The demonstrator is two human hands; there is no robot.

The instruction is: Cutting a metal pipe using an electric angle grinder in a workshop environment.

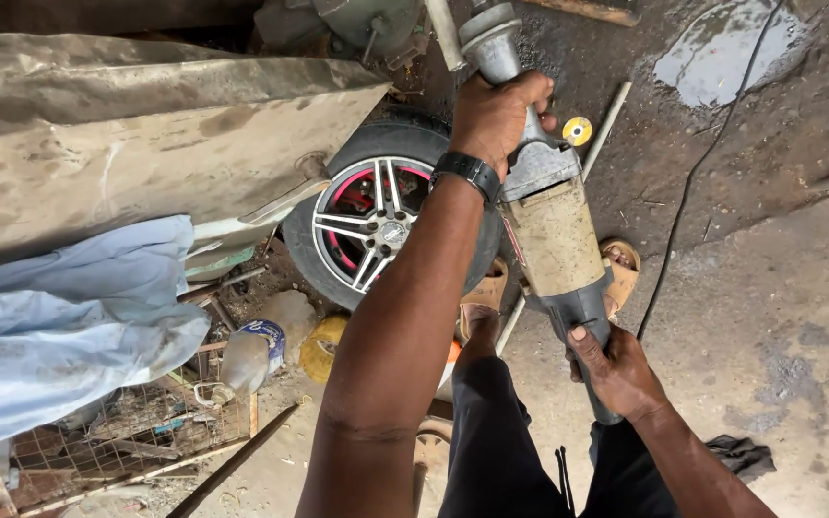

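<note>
The left hand (496,110) has its fingers wrapped tight around the front neck of a large angle grinder (554,235), a black watch (470,173) on its wrist. The right hand (616,369) has its fingers closed around the grinder's rear grip. Just beyond the left fingers a small yellow disc (578,130) lies on the dirt floor (769,317). Beside the left forearm leans an alloy wheel (376,216), and a black cable (693,182) trails beyond the right fingers.

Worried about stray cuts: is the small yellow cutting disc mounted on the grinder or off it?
Off: the yellow cutting disc lies flat on the ground beside the angle grinder, not on it.
</note>
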